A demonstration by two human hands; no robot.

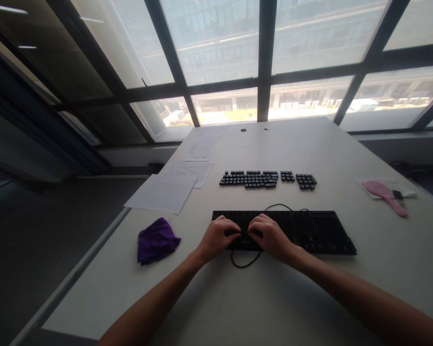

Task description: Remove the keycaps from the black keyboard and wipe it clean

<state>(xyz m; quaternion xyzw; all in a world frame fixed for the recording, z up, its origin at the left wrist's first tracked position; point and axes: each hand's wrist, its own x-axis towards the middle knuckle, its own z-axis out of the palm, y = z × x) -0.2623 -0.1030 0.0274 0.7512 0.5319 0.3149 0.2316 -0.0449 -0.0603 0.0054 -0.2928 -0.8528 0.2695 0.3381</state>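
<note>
A black keyboard (324, 233) lies on the white table in front of me, its key area dark, with a thin cable looping out behind and in front of it. Over its left half, my left hand (222, 233) is closed in a pinch, thumb and fingertips together. My right hand (269, 234) pinches just beside it, close to the left fingertips. Whatever either hand holds is too small or hidden to make out. Behind the keyboard, loose black keycaps (250, 179) stand in keyboard-like rows, with a separate group of keycaps (306, 181) on the right.
On the left lie a crumpled purple cloth (157, 242) and several printed paper sheets (162, 192). A pink hairbrush (382, 191) rests on a white cloth or bag at the right, beside a small black item (397, 194). Windows (216, 105) rise past the table's far edge.
</note>
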